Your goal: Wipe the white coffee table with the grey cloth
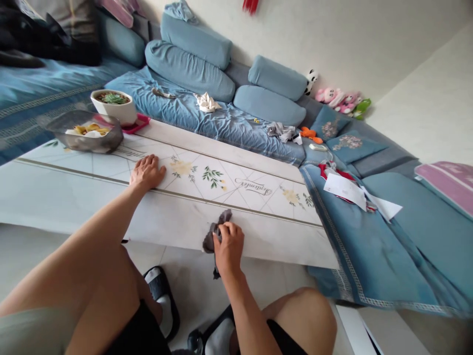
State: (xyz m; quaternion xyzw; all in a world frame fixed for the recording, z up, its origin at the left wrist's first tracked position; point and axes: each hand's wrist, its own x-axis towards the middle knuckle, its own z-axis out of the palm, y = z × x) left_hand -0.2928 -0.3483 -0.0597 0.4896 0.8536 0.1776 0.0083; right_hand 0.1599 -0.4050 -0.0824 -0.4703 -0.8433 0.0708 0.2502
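My right hand (229,247) is shut on a crumpled grey cloth (209,241), pressing it against the near edge of a long white tabletop (273,236) printed with flowers and script. A corner of the cloth hangs below the edge. My left hand (148,172) rests flat on the printed surface, its fingers spread and holding nothing. A thin dark line in the pattern runs just under its palm.
A succulent in a white pot (114,106) and a grey bowl of snacks (84,132) stand at the table's far end. Blue bolsters (188,66) and a rumpled blue bedcover (218,130) line the far side. Loose papers (344,191) lie on blue bedding. My slippered feet (160,301) are below.
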